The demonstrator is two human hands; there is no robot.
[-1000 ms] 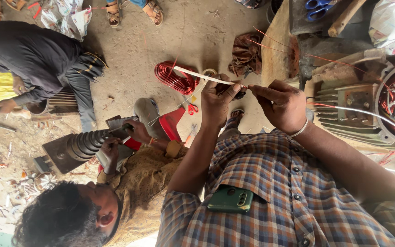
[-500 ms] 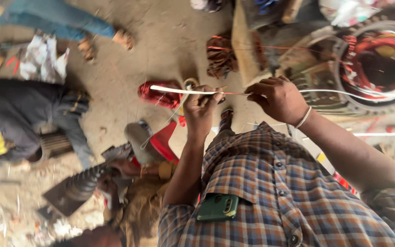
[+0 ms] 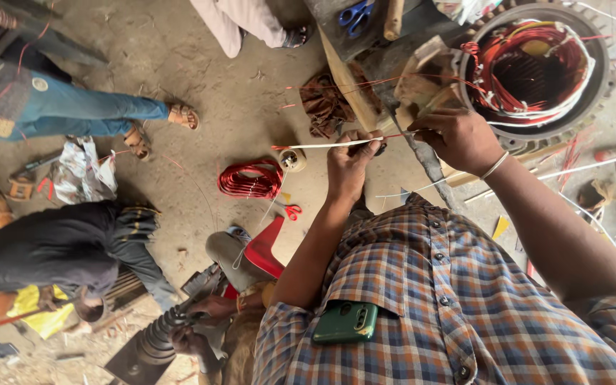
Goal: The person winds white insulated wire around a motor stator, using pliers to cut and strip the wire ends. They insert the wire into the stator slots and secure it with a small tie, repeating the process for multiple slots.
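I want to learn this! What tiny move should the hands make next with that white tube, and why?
Probably slide the white tube further along the red wire toward the motor. The left hand pinches the tube, the right hand grips the wire near the motor's coils, and bare red wire shows between the hands, so the tube seems only partly on.

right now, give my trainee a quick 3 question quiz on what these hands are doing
1. True or false: both hands grip the white sleeve tube.
2. What does the right hand pinch? A) scissors B) red wire C) tape roll
3. What lies on the floor beside the red wire coil?

Key:
1. False: only the left hand holds it.
2. B, the red wire entering the tube, near the motor stator.
3. A tape roll.
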